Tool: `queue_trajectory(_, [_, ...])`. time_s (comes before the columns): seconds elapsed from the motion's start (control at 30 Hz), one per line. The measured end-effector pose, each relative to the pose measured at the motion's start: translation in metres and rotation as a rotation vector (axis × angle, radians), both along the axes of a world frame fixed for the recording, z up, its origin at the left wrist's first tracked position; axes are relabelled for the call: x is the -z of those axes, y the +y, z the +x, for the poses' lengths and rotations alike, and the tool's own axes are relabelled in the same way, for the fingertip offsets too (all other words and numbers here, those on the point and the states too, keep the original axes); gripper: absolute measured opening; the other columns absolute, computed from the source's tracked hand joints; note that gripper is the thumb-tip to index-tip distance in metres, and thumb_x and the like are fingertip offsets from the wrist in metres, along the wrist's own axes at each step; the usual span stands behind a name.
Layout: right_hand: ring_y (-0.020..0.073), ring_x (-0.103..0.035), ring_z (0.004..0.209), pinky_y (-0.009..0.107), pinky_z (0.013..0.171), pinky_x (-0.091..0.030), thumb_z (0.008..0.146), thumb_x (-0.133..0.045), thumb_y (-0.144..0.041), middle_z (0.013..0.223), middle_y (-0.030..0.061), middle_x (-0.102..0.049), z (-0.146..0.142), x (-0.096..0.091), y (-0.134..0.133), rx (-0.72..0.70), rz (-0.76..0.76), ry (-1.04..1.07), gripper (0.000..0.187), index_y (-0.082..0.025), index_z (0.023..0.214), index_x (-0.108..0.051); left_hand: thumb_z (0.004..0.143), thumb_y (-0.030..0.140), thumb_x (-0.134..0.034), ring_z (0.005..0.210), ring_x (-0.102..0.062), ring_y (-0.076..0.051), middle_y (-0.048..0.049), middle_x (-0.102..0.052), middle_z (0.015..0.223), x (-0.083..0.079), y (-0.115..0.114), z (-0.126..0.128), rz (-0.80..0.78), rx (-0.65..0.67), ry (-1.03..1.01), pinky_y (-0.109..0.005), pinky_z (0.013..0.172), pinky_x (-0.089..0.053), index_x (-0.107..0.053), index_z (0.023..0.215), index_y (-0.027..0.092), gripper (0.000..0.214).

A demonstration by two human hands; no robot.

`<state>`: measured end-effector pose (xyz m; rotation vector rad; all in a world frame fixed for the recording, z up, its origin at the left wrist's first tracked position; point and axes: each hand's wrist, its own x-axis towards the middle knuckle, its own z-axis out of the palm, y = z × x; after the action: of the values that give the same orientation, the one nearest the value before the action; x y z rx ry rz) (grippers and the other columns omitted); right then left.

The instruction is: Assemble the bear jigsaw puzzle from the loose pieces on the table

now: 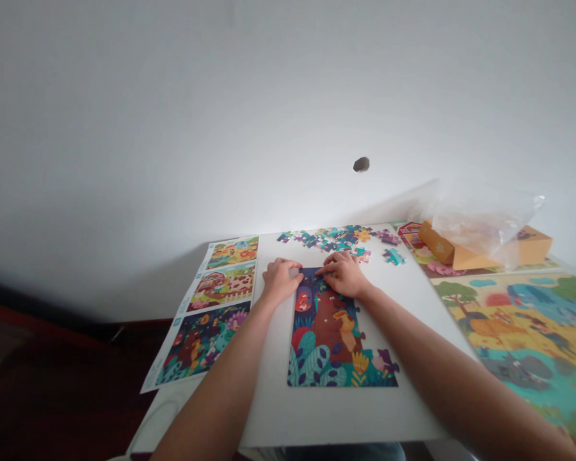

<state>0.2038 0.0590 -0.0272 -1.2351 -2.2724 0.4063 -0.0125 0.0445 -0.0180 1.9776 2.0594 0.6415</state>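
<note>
A partly assembled jigsaw puzzle (324, 333) lies flat on the white table, showing a dark forest scene with a brown tree and teal leaves. Its right side ends in open knobs and notches. At its upper left corner, my left hand (282, 282) has fingers and thumb bent against the edge. My right hand (346, 275) reaches over the top edge, fingers and thumb closed on a puzzle piece there, which is largely covered by the hand. Beyond the hands lie several loose puzzle pieces (338, 240) in a pile; a teal piece (393, 257) sits apart, right of it.
On the left, a reference sheet (185, 307) with three pictures overhangs the table (273, 410). A finished safari puzzle (523, 333) covers the right side. Behind it, an orange box (475, 256) lies under a clear plastic bag (484, 218). The wall (288, 128) stands behind.
</note>
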Motion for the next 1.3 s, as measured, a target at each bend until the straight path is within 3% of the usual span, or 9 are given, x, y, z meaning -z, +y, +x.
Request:
queue_trajectory(0.2, [0.0277, -0.048, 0.108, 0.047, 0.096, -0.033, 0.084, -0.06, -0.027, 0.112, 0.0067, -0.06, 0.0, -0.005, -0.006, 0.004, 0.059, 0.056, 0.046, -0.035, 0.128, -0.064, 0.075, 0.033, -0.069, 0.113, -0.055, -0.033, -0.0071, -0.065, 0.113, 0.0, 0.0, 0.0, 0.004, -0.001, -0.001, -0.046, 0.097, -0.041, -0.076, 0.098, 0.031, 0.024])
queue_trajectory(0.37, [0.0284, -0.046, 0.111, 0.05, 0.099, -0.03, 0.084, -0.059, -0.024, 0.115, 0.0062, -0.058, -0.001, -0.003, -0.006, -0.022, 0.063, -0.021, 0.033, -0.037, 0.11, -0.074, 0.076, 0.034, -0.068, 0.114, -0.055, -0.032, -0.0066, -0.065, 0.113, 0.0, -0.001, 0.001, 0.007, 0.002, 0.012, -0.044, 0.097, -0.042, -0.076, 0.098, 0.03, 0.024])
queue_trajectory(0.73, [0.0269, -0.046, 0.11, 0.047, 0.099, -0.03, 0.081, -0.057, -0.018, 0.116, 0.0066, -0.058, -0.002, -0.004, -0.008, -0.009, 0.073, -0.004, 0.04, -0.034, 0.115, -0.072, 0.078, 0.034, -0.068, 0.116, -0.052, -0.03, -0.0046, -0.061, 0.114, -0.008, -0.007, 0.004, -0.036, 0.039, 0.066, -0.047, 0.099, -0.041, -0.073, 0.106, 0.035, 0.029])
queue_trajectory(0.93, [0.0257, -0.047, 0.11, 0.046, 0.1, -0.03, 0.076, -0.052, -0.007, 0.112, 0.0058, -0.06, 0.0, -0.003, -0.005, 0.04, 0.066, 0.04, 0.043, -0.032, 0.098, -0.078, 0.08, 0.034, -0.067, 0.119, -0.048, -0.03, -0.0054, -0.055, 0.123, -0.006, -0.011, 0.005, 0.05, 0.126, 0.129, -0.048, 0.1, -0.04, -0.073, 0.108, 0.038, 0.029])
queue_trajectory(1.3, [0.0237, -0.053, 0.103, 0.042, 0.096, -0.032, 0.067, -0.056, -0.004, 0.096, 0.0038, -0.066, 0.003, -0.003, -0.002, 0.113, 0.01, 0.125, 0.036, -0.03, 0.075, -0.08, 0.081, 0.027, -0.064, 0.121, -0.046, -0.032, -0.0057, -0.053, 0.128, -0.006, -0.012, 0.005, 0.038, 0.122, 0.127, -0.051, 0.098, -0.041, -0.073, 0.109, 0.04, 0.032])
